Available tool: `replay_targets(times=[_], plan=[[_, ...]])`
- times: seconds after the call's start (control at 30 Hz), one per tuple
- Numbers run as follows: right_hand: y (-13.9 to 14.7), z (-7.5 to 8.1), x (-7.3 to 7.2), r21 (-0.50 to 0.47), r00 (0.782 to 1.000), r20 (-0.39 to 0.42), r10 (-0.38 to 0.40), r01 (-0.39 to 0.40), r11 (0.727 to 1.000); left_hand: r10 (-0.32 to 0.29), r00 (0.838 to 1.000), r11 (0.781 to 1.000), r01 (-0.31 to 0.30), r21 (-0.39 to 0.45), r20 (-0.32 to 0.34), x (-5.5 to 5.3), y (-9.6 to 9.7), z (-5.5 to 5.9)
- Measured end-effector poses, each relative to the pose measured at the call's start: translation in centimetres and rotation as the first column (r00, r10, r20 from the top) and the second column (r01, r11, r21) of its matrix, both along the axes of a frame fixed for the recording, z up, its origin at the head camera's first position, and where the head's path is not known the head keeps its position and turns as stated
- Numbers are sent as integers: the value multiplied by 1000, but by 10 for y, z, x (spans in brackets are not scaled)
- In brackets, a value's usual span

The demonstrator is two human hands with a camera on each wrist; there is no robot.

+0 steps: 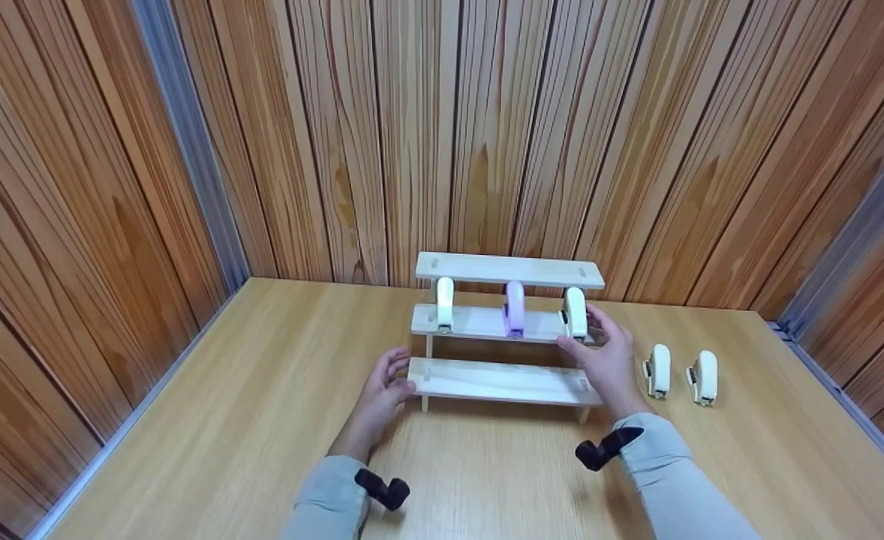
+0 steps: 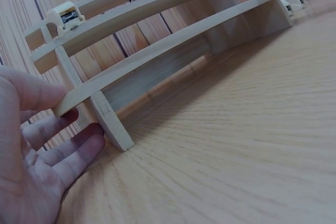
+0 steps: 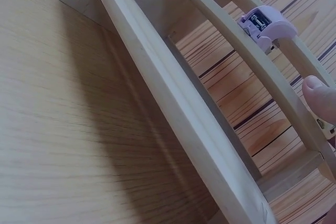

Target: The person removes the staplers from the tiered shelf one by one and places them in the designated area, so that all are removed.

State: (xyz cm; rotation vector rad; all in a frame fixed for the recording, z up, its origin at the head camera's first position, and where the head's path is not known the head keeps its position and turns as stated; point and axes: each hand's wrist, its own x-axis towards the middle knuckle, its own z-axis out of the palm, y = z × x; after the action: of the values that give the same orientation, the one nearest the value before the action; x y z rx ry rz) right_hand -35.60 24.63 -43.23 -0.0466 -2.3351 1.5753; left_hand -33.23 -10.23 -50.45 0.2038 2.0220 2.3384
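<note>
A three-tier wooden shelf stand (image 1: 502, 379) rises on the table. My left hand (image 1: 383, 394) holds the left end of its lowest board; in the left wrist view the thumb lies on top and fingers (image 2: 50, 129) are below. On the middle board stand a cream stapler (image 1: 445, 304) at the left, a purple stapler (image 1: 515, 307) near the middle and a white stapler (image 1: 575, 311) at the right. My right hand (image 1: 608, 360) grips this white stapler at its base, thumb (image 3: 317, 95) in front, other fingers to its right and partly hidden.
Two more white staplers, a nearer-in one (image 1: 659, 371) and an outer one (image 1: 704, 377), stand on the table (image 1: 487, 480) right of the stand. Wood-patterned walls (image 1: 479, 135) close off the back and sides. Black mounts (image 1: 382, 489) sit on both wrists.
</note>
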Motion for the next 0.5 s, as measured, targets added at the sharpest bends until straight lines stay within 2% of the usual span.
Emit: replay_targets(times=[0.27, 0.5], plan=[[1, 2, 5, 12, 1000, 19, 0, 0, 1000, 5, 1000, 1000, -5, 2, 12, -1, 0, -1], [7, -1, 9, 39, 999, -16, 28, -27, 999, 2, 1000, 1000, -2, -9, 8, 1, 0, 2]])
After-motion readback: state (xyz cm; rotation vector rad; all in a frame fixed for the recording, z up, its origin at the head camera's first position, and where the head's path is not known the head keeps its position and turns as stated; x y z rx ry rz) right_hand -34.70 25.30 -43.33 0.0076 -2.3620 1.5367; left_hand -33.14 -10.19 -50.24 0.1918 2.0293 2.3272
